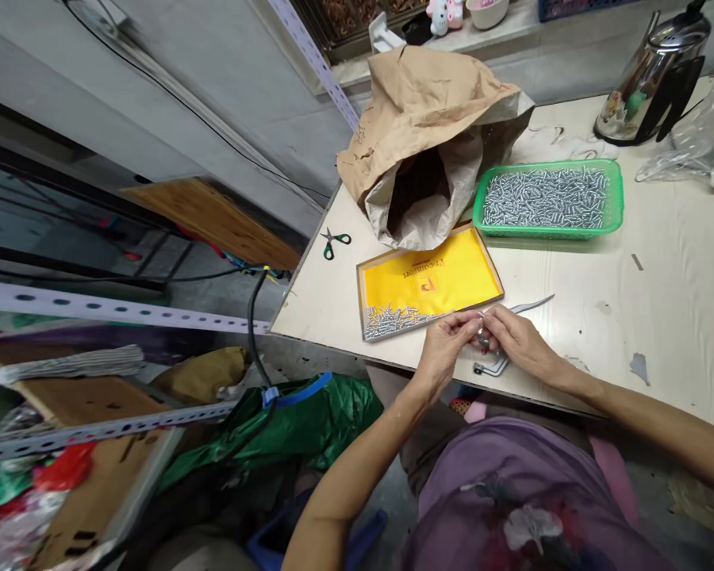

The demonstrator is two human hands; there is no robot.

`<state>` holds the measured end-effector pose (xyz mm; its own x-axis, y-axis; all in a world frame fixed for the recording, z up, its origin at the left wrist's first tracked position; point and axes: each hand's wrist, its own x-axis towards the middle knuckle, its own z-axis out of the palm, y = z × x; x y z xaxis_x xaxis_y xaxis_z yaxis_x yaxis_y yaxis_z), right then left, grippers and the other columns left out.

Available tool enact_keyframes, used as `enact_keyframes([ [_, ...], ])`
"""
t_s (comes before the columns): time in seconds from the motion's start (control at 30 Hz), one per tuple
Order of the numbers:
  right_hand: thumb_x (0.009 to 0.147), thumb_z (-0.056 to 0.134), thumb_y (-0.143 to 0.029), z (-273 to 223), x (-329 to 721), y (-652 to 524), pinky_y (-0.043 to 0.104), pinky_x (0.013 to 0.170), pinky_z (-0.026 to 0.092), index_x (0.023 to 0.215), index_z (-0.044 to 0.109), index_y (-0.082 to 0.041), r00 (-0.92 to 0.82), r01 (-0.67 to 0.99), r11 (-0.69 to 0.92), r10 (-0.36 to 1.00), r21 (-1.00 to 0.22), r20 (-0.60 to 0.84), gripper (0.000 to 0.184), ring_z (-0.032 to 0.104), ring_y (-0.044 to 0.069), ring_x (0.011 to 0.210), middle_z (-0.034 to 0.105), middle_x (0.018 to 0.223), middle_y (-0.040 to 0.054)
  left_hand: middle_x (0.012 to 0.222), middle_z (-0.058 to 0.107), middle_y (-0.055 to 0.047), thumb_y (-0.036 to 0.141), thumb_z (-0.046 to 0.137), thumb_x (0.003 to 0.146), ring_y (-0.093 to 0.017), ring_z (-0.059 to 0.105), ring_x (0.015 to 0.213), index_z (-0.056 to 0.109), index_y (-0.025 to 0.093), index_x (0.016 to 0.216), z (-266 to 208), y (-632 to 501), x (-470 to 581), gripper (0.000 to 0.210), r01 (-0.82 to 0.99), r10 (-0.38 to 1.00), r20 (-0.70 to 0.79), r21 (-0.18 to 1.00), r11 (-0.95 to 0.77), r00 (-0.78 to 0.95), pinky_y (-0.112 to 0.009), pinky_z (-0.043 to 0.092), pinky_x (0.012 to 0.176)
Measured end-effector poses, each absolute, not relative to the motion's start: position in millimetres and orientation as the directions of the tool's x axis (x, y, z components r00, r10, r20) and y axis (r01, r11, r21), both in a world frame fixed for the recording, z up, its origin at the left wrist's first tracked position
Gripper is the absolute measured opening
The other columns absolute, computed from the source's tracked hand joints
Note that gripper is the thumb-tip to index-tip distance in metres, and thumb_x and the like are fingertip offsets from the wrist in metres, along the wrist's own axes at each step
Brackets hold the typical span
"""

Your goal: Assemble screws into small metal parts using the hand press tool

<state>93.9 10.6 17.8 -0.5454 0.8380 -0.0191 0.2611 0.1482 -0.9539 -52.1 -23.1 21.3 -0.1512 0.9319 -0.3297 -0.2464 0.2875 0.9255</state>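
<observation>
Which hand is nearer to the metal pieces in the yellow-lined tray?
Left. The left hand is just right of the metal pieces, by the tray's near edge; the right hand is farther right, beyond the left.

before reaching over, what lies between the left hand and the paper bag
Head view: the yellow-lined tray lies between the left hand and the paper bag, small metal pieces in its near-left corner.

Metal parts filling a green basket show a workshop
</observation>
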Motion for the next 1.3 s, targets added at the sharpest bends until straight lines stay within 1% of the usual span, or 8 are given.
enact_keyframes([
  [0.13,0.1,0.027,-0.04,7.8,92.2,3.6,0.03,0.066,0.048,0.078,0.042,-0.024,-0.541,0.345,0.341,0.834,-0.875,0.111,0.031,0.057,0.017,0.07,0.058,0.076,0.0029,0.078,0.066,-0.002,0.049,0.083,0.06,-0.006,0.049,0.056,0.073,0.014,0.078,10.8,-34.2,-45.1,0.041,-0.268,0.928,-0.282,0.939,0.214,-0.245,-0.022,0.044,0.056],
  [0.27,0.102,0.024,-0.035,1.7,98.1,-2.7,0.031,0.07,0.049,0.088,0.05,-0.023,-0.608,0.397,0.484,0.775,-0.78,0.172,0.032,0.06,0.018,0.078,0.061,0.083,0.0052,0.074,0.063,-0.001,0.049,0.081,0.062,-0.005,0.047,0.055,0.073,0.014,0.077,7.7,-42.6,-47.6,0.039,-0.223,0.924,-0.278,0.949,0.223,-0.261,-0.019,0.041,0.052],
  [0.43,0.101,0.034,-0.035,4.6,141.4,-7.9,0.036,0.076,0.05,0.109,0.058,-0.019,-0.65,0.559,0.629,0.737,-0.54,0.185,0.03,0.061,0.023,0.089,0.063,0.096,0.0103,0.069,0.065,-0.002,0.044,0.077,0.065,-0.009,0.05,0.057,0.072,0.013,0.072,0.3,-47.4,-64.5,0.033,0.094,0.884,-0.424,0.889,0.447,-0.194,-0.02,0.039,0.052],
  [0.6,0.1,0.037,-0.031,-3.9,180.6,-18.9,0.033,0.063,0.048,0.113,0.059,-0.016,-0.644,0.692,0.642,0.756,-0.329,0.119,0.029,0.059,0.023,0.078,0.061,0.093,0.0113,0.07,0.068,-0.003,0.032,0.068,0.07,-0.012,0.058,0.063,0.071,0.014,0.067,-8.9,-47.1,-68.0,0.019,0.369,0.869,-0.469,0.788,0.492,-0.157,-0.021,0.043,0.058],
  [0.9,0.101,0.032,-0.02,-20.0,180.4,-32.1,0.028,0.056,0.039,0.093,0.061,-0.016,-0.655,0.697,0.644,0.751,-0.314,0.085,0.03,0.054,0.017,0.067,0.056,0.082,0.0062,0.059,0.064,0.0,0.029,0.063,0.071,-0.012,0.055,0.058,0.073,0.011,0.071,-0.9,-40.4,-63.9,0.02,0.559,0.793,-0.6,0.625,0.545,-0.103,-0.02,0.038,0.055],
  [1.1,0.099,0.034,-0.018,-16.7,181.5,-30.5,0.03,0.06,0.041,0.092,0.061,-0.017,-0.687,0.69,0.667,0.726,-0.28,0.037,0.028,0.055,0.019,0.071,0.059,0.083,0.0079,0.044,0.046,0.006,0.028,0.064,0.07,-0.007,0.041,0.045,0.07,0.011,0.065,8.4,-30.7,-65.5,0.019,0.637,0.689,-0.724,0.523,0.567,-0.019,-0.019,0.029,0.047],
  [1.2,0.097,0.045,-0.035,-14.8,186.2,-20.9,0.036,0.074,0.047,0.111,0.059,-0.014,-0.709,0.658,0.689,0.703,-0.304,0.059,0.028,0.057,0.026,0.092,0.061,0.106,0.016,0.042,0.046,0.007,0.027,0.063,0.073,-0.007,0.041,0.042,0.069,0.011,0.066,13.3,-29.9,-62.5,0.018,0.639,0.639,-0.769,0.489,0.594,-0.006,-0.019,0.031,0.047],
  [1.3,0.088,0.056,-0.054,-16.8,192.7,-2.1,0.05,0.095,0.042,0.14,0.04,-0.012,-0.728,0.643,0.717,0.681,-0.269,0.076,0.069,0.038,0.039,0.13,0.041,0.143,0.0249,0.042,0.046,0.007,0.024,0.062,0.075,-0.007,0.043,0.042,0.068,0.011,0.064,16.8,-32.7,-58.9,0.017,0.631,0.638,-0.77,0.481,0.608,-0.027,-0.019,0.032,0.046],
])
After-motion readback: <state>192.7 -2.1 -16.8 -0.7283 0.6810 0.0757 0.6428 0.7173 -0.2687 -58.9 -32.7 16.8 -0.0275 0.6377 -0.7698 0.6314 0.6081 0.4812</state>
